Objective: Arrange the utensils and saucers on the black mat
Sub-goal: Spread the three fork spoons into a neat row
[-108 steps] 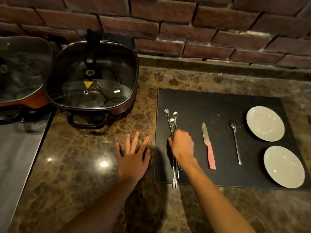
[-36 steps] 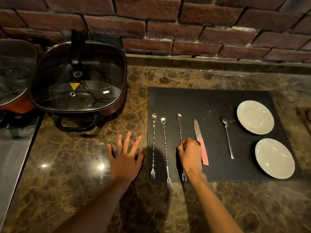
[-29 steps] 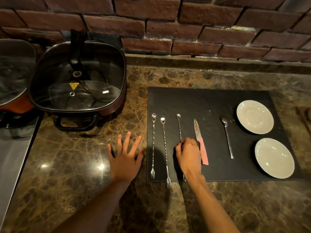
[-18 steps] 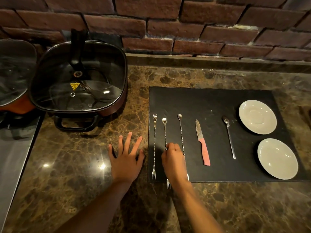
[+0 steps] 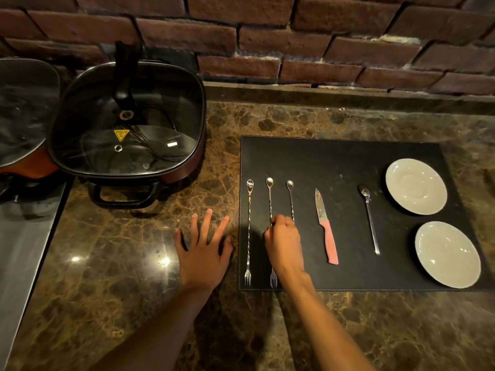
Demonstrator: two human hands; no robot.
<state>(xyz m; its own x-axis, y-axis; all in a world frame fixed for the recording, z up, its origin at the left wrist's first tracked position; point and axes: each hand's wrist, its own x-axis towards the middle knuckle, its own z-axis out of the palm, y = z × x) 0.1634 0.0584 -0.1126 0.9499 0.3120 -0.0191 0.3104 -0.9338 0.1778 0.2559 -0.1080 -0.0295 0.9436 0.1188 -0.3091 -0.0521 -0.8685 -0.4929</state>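
Pinching the middle bar spoon (image 5: pixel 269 199), right hand (image 5: pixel 283 245); left hand (image 5: pixel 204 249) flat, fingers spread

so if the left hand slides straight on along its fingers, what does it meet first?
Probably the electric skillet's black handle. The left hand lies flat on the counter, fingers aimed away and slightly right; only bare marble lies between.

Brown marble counter (image 5: pixel 128 263) under black mat (image 5: pixel 342 156), lidded square pan (image 5: pixel 128 121), flat left hand (image 5: pixel 203 250).
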